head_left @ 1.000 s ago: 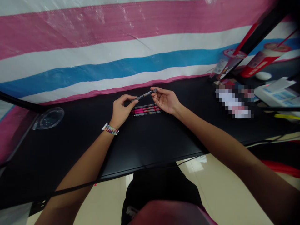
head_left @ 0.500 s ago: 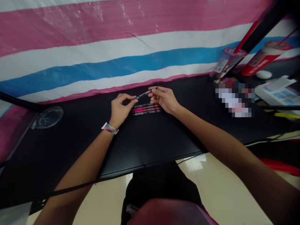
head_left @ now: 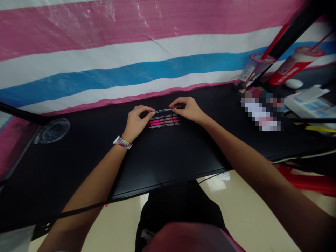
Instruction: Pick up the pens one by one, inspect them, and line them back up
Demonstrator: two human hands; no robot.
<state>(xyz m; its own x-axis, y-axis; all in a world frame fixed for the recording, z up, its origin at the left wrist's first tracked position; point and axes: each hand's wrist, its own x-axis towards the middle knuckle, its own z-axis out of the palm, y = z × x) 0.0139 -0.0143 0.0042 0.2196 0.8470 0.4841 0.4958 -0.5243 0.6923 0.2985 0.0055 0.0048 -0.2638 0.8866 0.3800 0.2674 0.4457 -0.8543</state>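
Note:
A dark, partly clear pen lies level between my hands at the far side of a row of pens. My left hand pinches its left end between thumb and fingers. At its right end my right hand closes with thumb and fingertips. Just nearer to me, several pens lie side by side, some pink and some dark or grey. A patterned band circles my left wrist.
The black table runs up to a striped plastic sheet. A clear plastic lid lies at the left. Two cups with straws, one a red and white cup, stand at the back right, near a white box-shaped device.
The pen has gone from slanted and raised at its right end to level, lower down beside the row. My right hand has turned, its fingers now pointing left at the pen's end.

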